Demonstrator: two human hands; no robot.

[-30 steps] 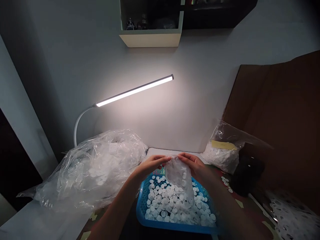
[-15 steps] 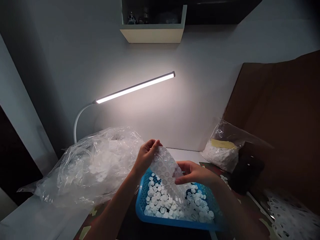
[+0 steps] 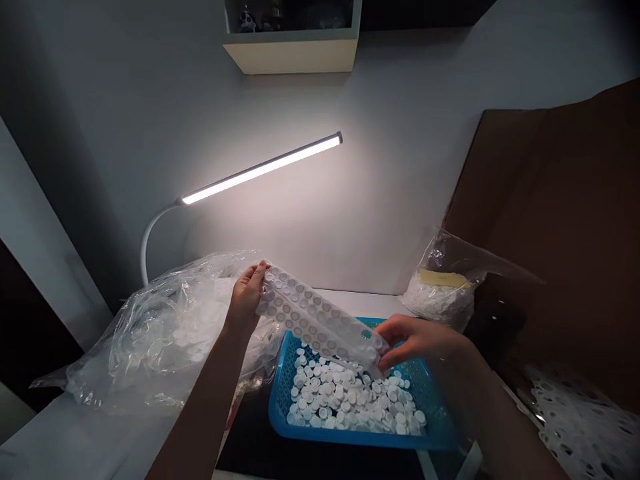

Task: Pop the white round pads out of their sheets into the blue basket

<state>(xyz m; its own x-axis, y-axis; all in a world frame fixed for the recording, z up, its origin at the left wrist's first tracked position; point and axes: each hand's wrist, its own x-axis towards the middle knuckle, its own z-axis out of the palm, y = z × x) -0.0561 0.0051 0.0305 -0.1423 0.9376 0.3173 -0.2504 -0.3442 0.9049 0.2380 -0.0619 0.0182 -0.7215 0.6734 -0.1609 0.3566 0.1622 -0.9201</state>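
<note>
A translucent white sheet [image 3: 320,320] with rows of round discs is stretched between my two hands, slanting down to the right. My left hand [image 3: 249,293] pinches its upper left end. My right hand [image 3: 407,340] grips the lower right end between thumb and fingers. One round gap shows blue near that right end. Below the sheet stands a blue plastic basket [image 3: 345,437] with many small white round caps [image 3: 345,397] in it. The sheet hides part of the basket's far side.
A big clear plastic bag [image 3: 165,347] of white pieces lies at left, under a lit lamp [image 3: 265,168]. Behind on the right sit a bag with a yellow label [image 3: 443,279] and a dark object [image 3: 497,327]. Punched white sheets [image 3: 585,423] lie at far right, before a brown cardboard panel [image 3: 550,220].
My left hand has moved left and my right hand slightly right, pulling the sheet out straight. It hung bent and steeper before. The view has shifted a little.
</note>
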